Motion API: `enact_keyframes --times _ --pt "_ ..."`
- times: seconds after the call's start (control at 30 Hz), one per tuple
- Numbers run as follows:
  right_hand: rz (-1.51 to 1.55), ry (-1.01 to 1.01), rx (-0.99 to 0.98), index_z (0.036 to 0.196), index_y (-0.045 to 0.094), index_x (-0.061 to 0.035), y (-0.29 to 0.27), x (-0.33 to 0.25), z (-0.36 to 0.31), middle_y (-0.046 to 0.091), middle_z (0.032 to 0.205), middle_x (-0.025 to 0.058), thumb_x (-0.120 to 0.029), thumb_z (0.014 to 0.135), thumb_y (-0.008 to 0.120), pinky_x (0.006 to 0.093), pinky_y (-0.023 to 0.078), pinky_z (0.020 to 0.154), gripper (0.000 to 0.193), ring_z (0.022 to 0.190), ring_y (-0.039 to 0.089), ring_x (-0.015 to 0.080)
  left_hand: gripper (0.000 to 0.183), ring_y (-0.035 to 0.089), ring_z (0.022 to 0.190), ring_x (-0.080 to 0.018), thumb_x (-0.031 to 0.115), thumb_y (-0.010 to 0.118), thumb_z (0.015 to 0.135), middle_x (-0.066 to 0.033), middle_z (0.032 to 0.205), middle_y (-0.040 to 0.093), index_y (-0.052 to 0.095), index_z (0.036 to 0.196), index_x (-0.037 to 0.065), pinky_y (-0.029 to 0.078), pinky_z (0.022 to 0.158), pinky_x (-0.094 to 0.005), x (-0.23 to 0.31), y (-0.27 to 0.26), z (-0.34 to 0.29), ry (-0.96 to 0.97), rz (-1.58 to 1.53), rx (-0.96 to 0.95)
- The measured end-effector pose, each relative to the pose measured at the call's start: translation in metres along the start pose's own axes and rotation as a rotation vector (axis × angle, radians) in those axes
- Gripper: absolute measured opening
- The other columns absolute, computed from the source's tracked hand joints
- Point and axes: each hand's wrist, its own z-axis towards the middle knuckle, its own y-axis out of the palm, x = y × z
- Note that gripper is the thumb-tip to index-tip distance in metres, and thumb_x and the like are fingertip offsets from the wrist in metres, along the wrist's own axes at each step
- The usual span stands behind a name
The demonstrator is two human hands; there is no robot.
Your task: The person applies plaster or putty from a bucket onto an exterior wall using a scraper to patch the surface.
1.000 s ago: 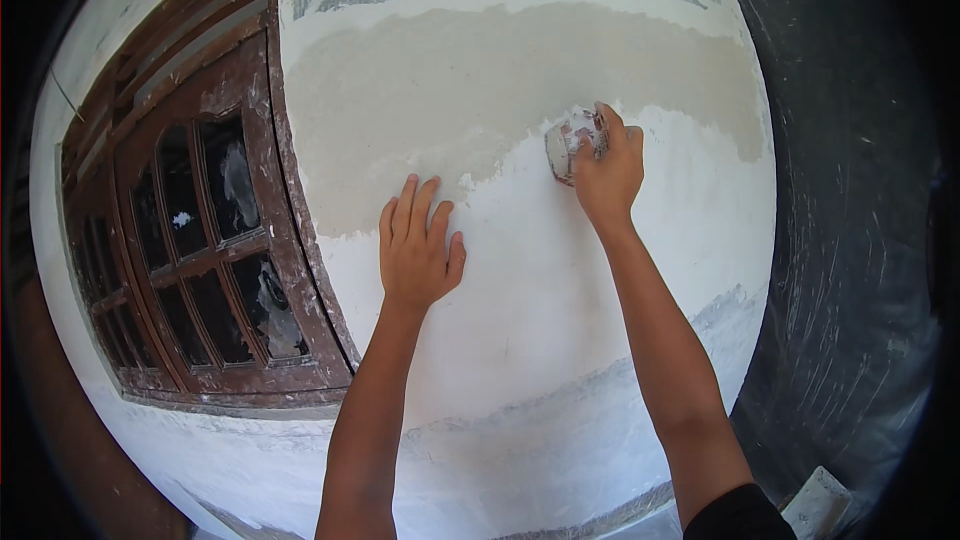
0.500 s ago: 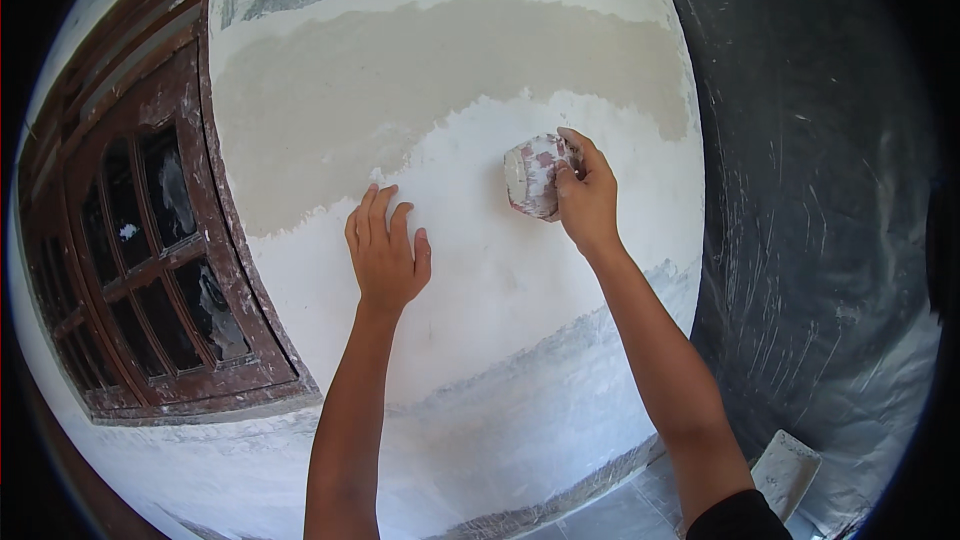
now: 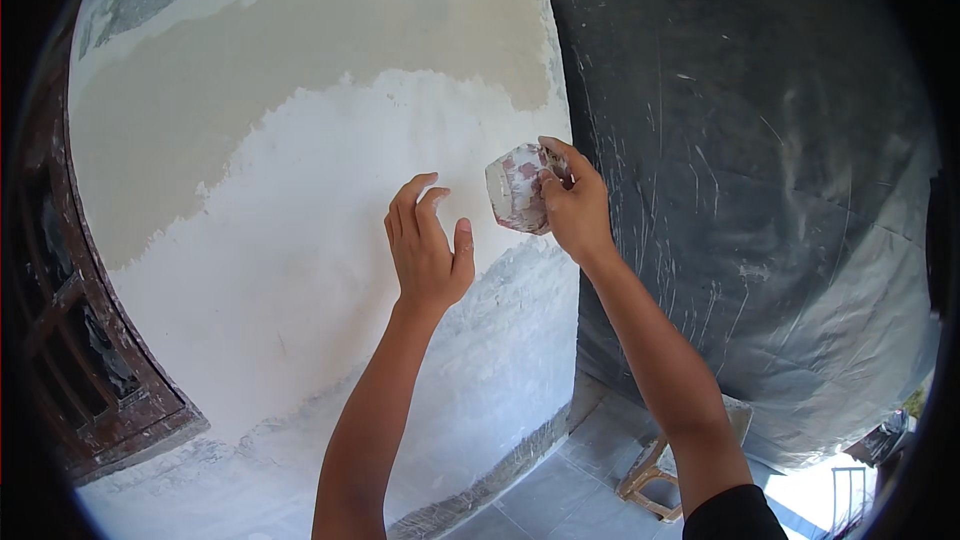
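Note:
My right hand [image 3: 580, 200] is closed round a roughly six-sided piece [image 3: 518, 188] smeared with white putty, with reddish patches showing through. Its exact kind I cannot make out; the fingers and thumb hold its right side. It is up in front of the wall near the wall's right edge, and whether it touches I cannot tell. To its left, my left hand [image 3: 430, 240] is raised with fingers apart and slightly curled, holding nothing. Behind both hands is the white wall [image 3: 290, 200], with a beige putty band [image 3: 330, 30] across its upper part.
A brown wooden window [image 3: 110, 380] with dark panes stands at the left. Dark plastic sheeting [image 3: 740, 140] hangs at the right, streaked with white. Low by my right arm, a wooden stool [image 3: 645, 480] stands on the grey tiled floor [image 3: 560, 490].
The view has swung right, so the window slid leftward and more sheeting and the stool show. My left hand has come closer to the right, which still holds the smeared piece.

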Motion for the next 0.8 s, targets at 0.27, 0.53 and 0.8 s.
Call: enact_keyframes --times 0.27,0.53,0.8 --pt "-0.286 -0.01 0.084 0.125 0.063 -0.0058 -0.11 0.02 0.001 0.063 0.099 0.0173 -0.003 0.087 0.058 0.0367 0.05 0.079 0.038 0.084 0.064 0.0271 0.042 0.043 0.121 -0.0358 0.036 0.04 0.104 -0.0216 0.132 0.044 0.043 0.121 -0.002 0.035 0.103 -0.0473 0.078 0.094 -0.003 -0.112 -0.334 0.045" --pt "-0.441 0.045 0.222 0.124 0.064 -0.0047 -0.211 0.023 -0.015 0.064 0.102 0.0179 -0.001 0.086 0.058 0.0372 0.051 0.08 0.038 0.085 0.065 0.0289 0.038 0.046 0.117 -0.0371 0.031 0.045 0.101 -0.021 0.128 0.047 0.048 0.118 -0.003 0.038 0.099 -0.0495 0.166 0.167 -0.005 -0.165 -0.674 0.07" --pt "-0.657 0.214 0.31 0.126 0.062 -0.0046 -0.278 0.028 -0.056 0.064 0.109 0.0174 0.002 0.086 0.056 0.0363 0.051 0.083 0.041 0.09 0.065 0.0269 0.028 0.051 0.113 -0.0372 0.012 0.052 0.093 -0.0216 0.122 0.049 0.049 0.116 -0.003 0.042 0.096 -0.0466 0.232 0.201 -0.025 -0.284 -0.994 -0.168"
